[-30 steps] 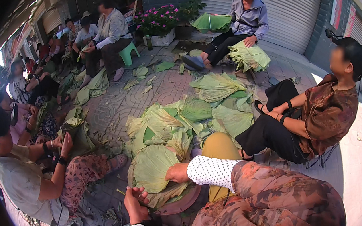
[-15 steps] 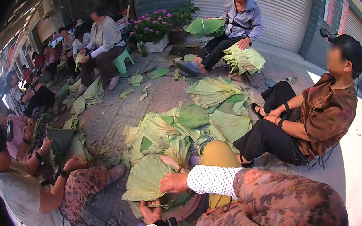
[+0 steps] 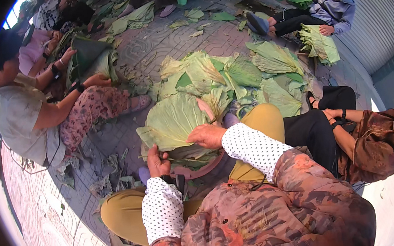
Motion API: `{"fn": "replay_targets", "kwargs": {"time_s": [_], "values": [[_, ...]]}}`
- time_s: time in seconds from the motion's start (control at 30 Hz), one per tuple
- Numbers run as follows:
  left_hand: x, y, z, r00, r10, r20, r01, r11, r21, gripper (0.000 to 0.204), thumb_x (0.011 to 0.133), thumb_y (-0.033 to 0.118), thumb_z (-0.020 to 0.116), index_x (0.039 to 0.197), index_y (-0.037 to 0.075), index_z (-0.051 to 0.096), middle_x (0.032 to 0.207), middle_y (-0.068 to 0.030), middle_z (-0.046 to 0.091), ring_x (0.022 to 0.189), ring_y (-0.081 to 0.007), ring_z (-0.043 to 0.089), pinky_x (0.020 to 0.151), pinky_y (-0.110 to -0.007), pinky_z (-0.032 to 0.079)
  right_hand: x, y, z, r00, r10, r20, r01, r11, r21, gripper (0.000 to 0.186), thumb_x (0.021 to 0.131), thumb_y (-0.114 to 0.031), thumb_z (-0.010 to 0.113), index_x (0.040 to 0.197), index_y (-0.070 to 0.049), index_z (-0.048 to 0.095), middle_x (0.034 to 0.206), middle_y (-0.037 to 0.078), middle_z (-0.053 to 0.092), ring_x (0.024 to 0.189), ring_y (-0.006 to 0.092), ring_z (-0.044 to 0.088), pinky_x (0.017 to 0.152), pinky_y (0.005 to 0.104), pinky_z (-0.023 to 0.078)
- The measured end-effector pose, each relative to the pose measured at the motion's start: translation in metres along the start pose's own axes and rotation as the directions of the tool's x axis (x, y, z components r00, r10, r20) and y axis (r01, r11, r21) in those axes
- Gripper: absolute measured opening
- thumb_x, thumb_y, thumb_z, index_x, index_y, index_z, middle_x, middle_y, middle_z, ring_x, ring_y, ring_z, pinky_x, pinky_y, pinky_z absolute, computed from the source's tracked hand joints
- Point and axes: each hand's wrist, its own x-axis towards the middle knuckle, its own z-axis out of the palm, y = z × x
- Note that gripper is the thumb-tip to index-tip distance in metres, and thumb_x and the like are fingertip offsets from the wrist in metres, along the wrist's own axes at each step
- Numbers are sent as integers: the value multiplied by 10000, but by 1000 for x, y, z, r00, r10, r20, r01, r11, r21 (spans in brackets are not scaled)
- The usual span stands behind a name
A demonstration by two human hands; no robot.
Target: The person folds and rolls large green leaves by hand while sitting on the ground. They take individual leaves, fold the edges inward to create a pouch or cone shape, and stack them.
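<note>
A large, pale green lotus leaf [image 3: 170, 119] lies spread in front of me, over a pink basin [image 3: 209, 167] that holds more leaves. My right hand [image 3: 207, 136] is closed on the leaf's right side near its lower edge, knuckles up. At the leaf's near left edge, my left hand [image 3: 158, 162] pinches the rim between thumb and fingers, with its palm turned inward. Darker leaves [image 3: 191, 155] show in the basin below the held leaf. Part of the basin is hidden under the leaf.
Beyond the basin a broad pile of lotus leaves [image 3: 237, 74] covers the paving. A person on the left holds a dark green leaf [image 3: 87, 55]. A person [image 3: 373, 132] sits close on my right, another [image 3: 334, 3] farther back with leaf bundles. Scraps [image 3: 110, 174] litter the ground.
My view has turned, so the scene sits higher in the picture and tilts. Both hands stay on the same leaf, with little visible shift against it.
</note>
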Motion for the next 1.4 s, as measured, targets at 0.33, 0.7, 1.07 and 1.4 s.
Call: {"fn": "replay_targets", "kwargs": {"time_s": [0.33,0.7,1.07,1.4], "values": [[0,5,-93,983,17,-184,-44,989,-144,342,855,-15,676,1123,148,541,974,-30,586,748,-157,542,512,-310,402,-1,-24,85,969,53,242,-24,992,-120,390,876,-104,614,1255,-148,692,1207,91,691,1146,321,617,983,441,493],[-3,-8,-121,786,264,-559,-135,956,261,449,809,-40,612,1214,143,552,1003,-121,611,714,-234,579,515,-324,433,-13,-16,91,938,150,311,-104,981,-161,466,887,-100,598,1341,-187,646,1374,74,620,1258,314,562,1036,458,461],[15,-18,-163,916,-23,-401,271,771,576,306,883,319,737,902,34,626,681,-119,573,500,-223,486,450,-370,391,-15,-11,79,827,382,413,-324,923,-207,608,906,-400,692,1454,-178,549,1576,176,394,1460,350,356,1176,496,303],[29,-39,-161,807,412,-423,-90,793,602,376,839,122,760,1138,-41,601,985,-155,658,798,-250,622,711,-399,524,-23,-7,83,862,303,406,-262,953,-156,598,872,-200,730,1441,-162,551,1544,219,423,1438,386,386,1162,456,360]]}}
